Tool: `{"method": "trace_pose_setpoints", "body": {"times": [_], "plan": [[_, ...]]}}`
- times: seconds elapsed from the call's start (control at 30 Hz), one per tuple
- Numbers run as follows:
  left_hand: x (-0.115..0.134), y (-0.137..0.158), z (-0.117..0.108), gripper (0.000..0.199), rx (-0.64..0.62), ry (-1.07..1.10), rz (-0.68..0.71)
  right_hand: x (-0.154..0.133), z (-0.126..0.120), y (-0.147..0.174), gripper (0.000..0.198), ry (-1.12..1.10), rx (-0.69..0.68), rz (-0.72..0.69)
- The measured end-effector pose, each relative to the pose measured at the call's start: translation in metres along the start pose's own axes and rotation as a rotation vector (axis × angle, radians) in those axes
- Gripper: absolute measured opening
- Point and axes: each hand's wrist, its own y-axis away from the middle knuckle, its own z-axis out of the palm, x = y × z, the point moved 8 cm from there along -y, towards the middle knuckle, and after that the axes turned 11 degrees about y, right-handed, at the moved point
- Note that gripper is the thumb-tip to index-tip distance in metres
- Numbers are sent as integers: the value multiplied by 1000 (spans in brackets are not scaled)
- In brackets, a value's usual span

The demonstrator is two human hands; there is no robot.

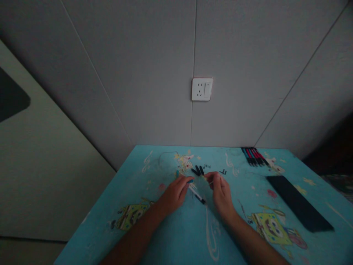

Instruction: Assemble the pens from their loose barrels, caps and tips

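My left hand (176, 191) is closed, with a small blue pen part (190, 181) showing at its fingertips. The fingers of my right hand (220, 191) are pinched around a thin, pale piece too small to make out. Just beyond my right fingertips lie black pen parts (197, 170), short and dark, close together. Between my hands, a slim white pen piece with a black end (197, 194) rests slantwise on the table. A short teal piece (177, 173) pokes out behind my left hand; whether I hold it is unclear.
The blue cartoon-print table (110, 235) meets a grey wall. Several black, blue and red pens (255, 156) lie in a row at the back right. A flat black strip-like object (299, 202) lies at the right. A white socket (202, 89) is on the wall.
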Motion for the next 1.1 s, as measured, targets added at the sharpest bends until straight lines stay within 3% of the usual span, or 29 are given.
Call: {"method": "trace_pose_setpoints", "body": {"times": [0.1,0.2,0.4,0.63,0.73,0.93,1.1], "plan": [[5,0,7,34,-67,-5,-4,5,1,-5,48,-142,-41,89],[7,0,9,31,-82,1,-19,-1,8,-4,48,-227,-111,81],[11,1,11,26,-123,-8,0,-3,21,5,46,-192,-187,54],[10,4,14,29,-133,17,6,-19,34,16,45,-129,-303,-93],[7,4,15,30,-135,-4,7,-26,39,19,34,-98,-329,-179],[-2,1,4,24,-68,-198,-44,0,34,10,35,-91,-291,-27],[-6,2,6,25,-78,-354,-21,10,34,3,25,48,-318,-27]]}}
